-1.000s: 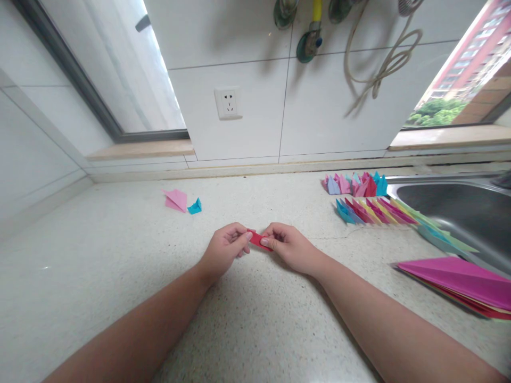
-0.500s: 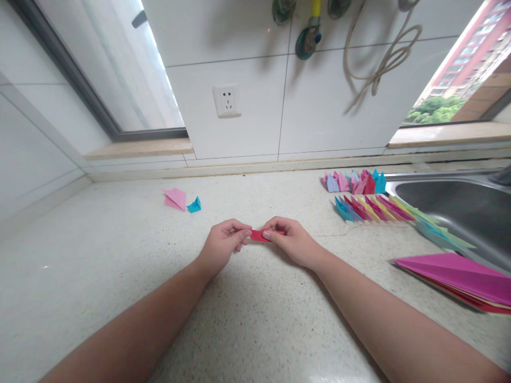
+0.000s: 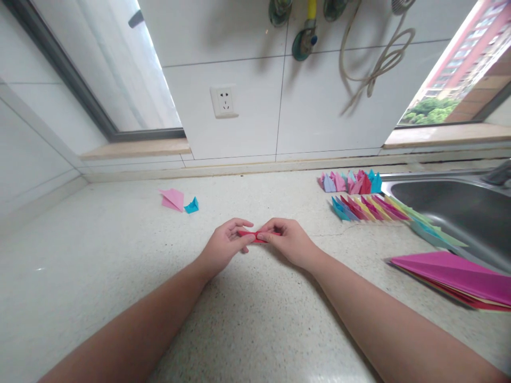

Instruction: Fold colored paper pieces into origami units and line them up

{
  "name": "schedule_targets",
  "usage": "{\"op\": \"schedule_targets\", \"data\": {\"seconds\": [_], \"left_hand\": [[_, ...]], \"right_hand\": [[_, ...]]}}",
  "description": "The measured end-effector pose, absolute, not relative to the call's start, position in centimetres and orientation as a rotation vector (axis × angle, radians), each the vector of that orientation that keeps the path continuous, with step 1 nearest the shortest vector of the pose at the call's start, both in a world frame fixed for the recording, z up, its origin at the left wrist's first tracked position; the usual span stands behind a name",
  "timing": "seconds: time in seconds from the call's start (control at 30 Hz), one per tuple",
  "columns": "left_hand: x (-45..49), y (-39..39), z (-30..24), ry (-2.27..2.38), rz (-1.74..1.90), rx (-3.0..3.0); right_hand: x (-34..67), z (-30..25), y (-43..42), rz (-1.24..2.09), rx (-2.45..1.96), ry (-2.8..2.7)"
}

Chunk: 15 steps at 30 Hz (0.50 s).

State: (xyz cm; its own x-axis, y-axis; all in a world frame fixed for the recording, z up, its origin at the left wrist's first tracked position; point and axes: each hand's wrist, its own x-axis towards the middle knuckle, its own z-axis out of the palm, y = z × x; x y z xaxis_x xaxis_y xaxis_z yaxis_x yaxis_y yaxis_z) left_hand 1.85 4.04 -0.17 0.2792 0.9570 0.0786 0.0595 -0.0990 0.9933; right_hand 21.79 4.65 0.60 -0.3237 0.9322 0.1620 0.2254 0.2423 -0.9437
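Note:
Between my two hands, just above the speckled countertop (image 3: 247,319), is a small strip of folded red paper (image 3: 261,241). My left hand (image 3: 229,242) pinches its left part between thumb and fingers. With thumb on top, my right hand (image 3: 285,238) grips the right part, and the two thumbs nearly meet over the middle. Fingers cover much of the paper, so its full folded shape is hidden. Beyond my left hand lie a pink folded paper (image 3: 173,199) and a small blue folded paper (image 3: 192,205).
At the back right stand folded paper pieces (image 3: 351,182) in several colours, with a row of pointed folded papers (image 3: 369,208) before them. A stack of large folded sheets (image 3: 451,274) lies right of my forearm, near the steel sink (image 3: 463,207). A tiled wall (image 3: 239,138) bounds the counter behind.
My left hand has shifted its hold toward the middle of the red paper, and its left end now shows past the thumb. The view has moved slightly.

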Motion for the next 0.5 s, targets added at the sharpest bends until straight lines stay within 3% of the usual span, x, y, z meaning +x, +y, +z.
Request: {"op": "schedule_targets", "data": {"seconds": [0.3, 0.5], "left_hand": [[1.71, 3.96, -0.11, 1.062, 1.024, 1.437], [1.74, 3.81, 0.02, 1.043, 1.031, 1.459]], "right_hand": [[21.5, 0.12, 4.62, 1.241, -0.997, -1.665], [21.44, 0.4, 4.45, 1.491, -0.897, -1.585]]}}
